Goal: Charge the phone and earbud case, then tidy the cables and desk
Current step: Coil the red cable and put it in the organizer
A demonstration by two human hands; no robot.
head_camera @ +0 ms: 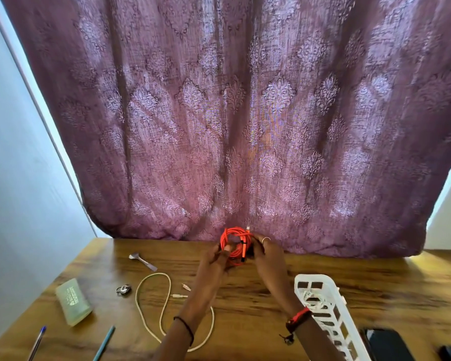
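We see both hands raised over the far middle of the wooden desk (pixel 375 287), gripping a coiled orange cable (pixel 235 243) between them. The left hand (pixel 217 256) curls its fingers onto the coil's left side, thumb pressed on the loops; the right hand (pixel 264 252) closes on the right side, where a black tie crosses the strands (a white plug tip sticks up above the coil). A white cable (pixel 164 308) lies loose on the desk under the left forearm. The white slotted basket (pixel 323 308) sits just beside the right wrist, with a dark phone (pixel 387 343) near the front right edge. Left of the hands lie a spoon (pixel 142 260), a pale green case (pixel 73 300) and two pens (pixel 37 342). The desk's right half beyond the basket lies bare, backed by a purple curtain (pixel 232 113).
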